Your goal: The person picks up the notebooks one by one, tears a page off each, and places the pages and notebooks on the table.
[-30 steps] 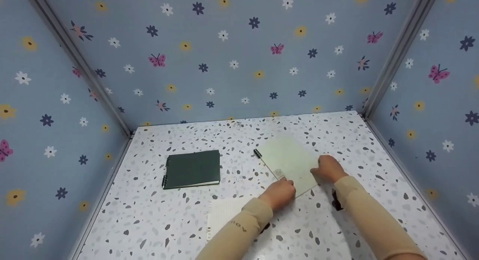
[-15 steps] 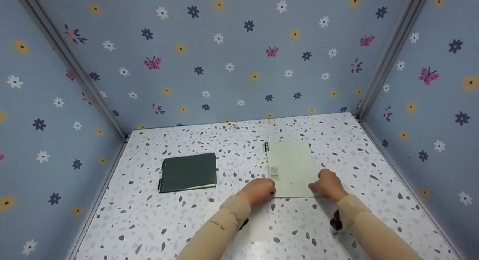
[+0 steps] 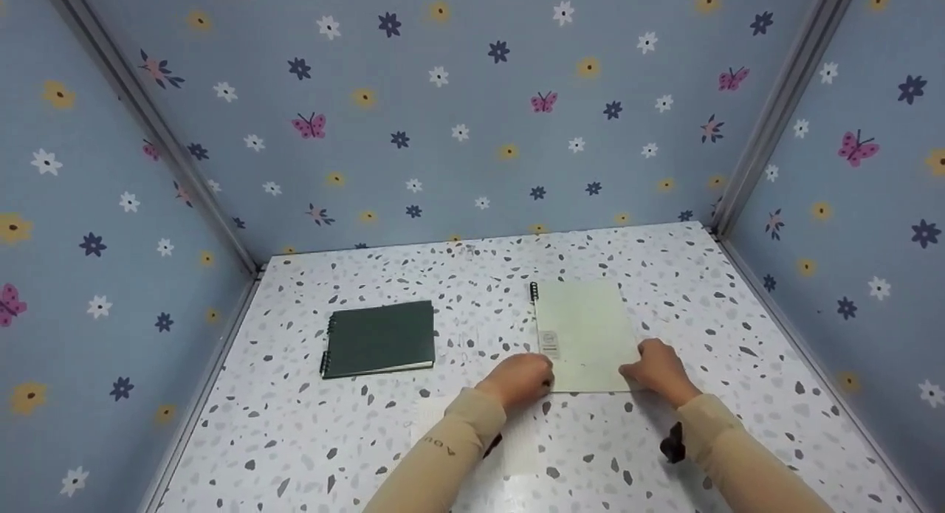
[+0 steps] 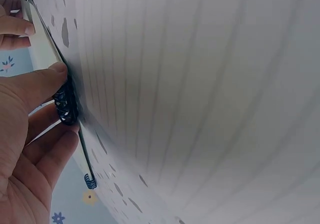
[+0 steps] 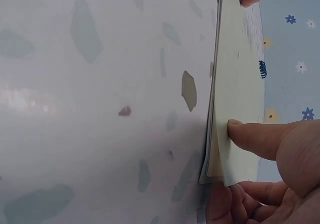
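Observation:
A pale green spiral notebook [image 3: 587, 336] lies in front of me on the right, its coil along the left edge and a small printed label near that edge. My left hand [image 3: 520, 376] grips its near left corner. In the left wrist view, thumb and fingers close around the black coil [image 4: 65, 104] there. At the near right corner, my right hand [image 3: 657, 367] pinches the notebook. The right wrist view shows the thumb on the pale cover [image 5: 235, 84] and the fingers under the edge. Page edges show between the covers.
A dark green spiral notebook [image 3: 380, 339] lies to the left on the speckled table [image 3: 244, 424]. Partly under my left forearm is a lined sheet [image 3: 520, 446]. Flower-patterned panels [image 3: 472, 114] stand behind and on both sides.
The pale green notebook has turned clockwise from a diagonal to nearly square with the table. My left hand has moved left with its corner, and my right hand has come nearer to me.

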Tool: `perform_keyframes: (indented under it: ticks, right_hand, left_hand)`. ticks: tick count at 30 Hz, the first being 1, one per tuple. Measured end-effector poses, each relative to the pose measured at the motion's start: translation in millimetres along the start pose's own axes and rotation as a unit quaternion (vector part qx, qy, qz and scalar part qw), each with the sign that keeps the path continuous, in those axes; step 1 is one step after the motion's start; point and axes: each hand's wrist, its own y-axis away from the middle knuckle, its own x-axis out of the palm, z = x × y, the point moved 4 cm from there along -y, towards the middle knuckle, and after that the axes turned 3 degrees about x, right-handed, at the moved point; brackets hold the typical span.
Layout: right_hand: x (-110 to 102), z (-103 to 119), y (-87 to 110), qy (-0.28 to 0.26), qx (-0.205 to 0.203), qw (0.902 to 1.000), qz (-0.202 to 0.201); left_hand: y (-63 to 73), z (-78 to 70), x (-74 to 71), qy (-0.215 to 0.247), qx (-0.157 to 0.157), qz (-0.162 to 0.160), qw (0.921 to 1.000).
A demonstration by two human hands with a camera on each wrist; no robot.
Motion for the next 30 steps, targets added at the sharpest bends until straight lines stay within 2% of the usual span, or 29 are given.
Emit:
perform_keyframes:
  ticks: [4,9,16,19,21,24,26,30]
  right_hand:
    - [-8.1,-6.0,0.6,0.008,-0.011,0.9998,-0.017]
    - [-15.6,-7.6,2.6,-0.004,-0.003,0.9999,-0.012]
    - [-34.3,2.3,3.4,-0.029,0.000,0.9992,-0.028]
    - [-47.0,9.6,4.1,-0.064,0.007,0.9972,-0.037]
    - [-54.3,15.7,4.9,-0.108,0.015,0.9935,-0.035]
    - [-61.9,25.9,6.6,-0.185,0.022,0.9823,-0.019]
    - [-64.8,34.1,7.7,-0.230,0.020,0.9729,-0.002]
    - [-69.2,51.2,10.0,-0.283,0.009,0.9586,0.033]
  left_hand:
    - [-8.5,-7.3,1.9,0.002,-0.013,-0.002,0.9999]
    - [-14.5,-11.6,6.3,-0.002,-0.018,0.001,0.9998]
    - [-16.6,-10.0,8.2,0.011,-0.011,0.004,0.9999]
    - [-16.2,-9.2,8.0,0.027,-0.014,0.005,0.9995]
    - [-15.8,-9.2,7.2,0.036,-0.018,0.004,0.9992]
    - [-15.2,-10.2,5.1,0.037,-0.020,-0.003,0.9991]
    - [-15.0,-11.0,1.9,0.031,-0.018,-0.018,0.9992]
    - [-15.3,-15.2,-7.8,0.019,-0.008,-0.062,0.9978]
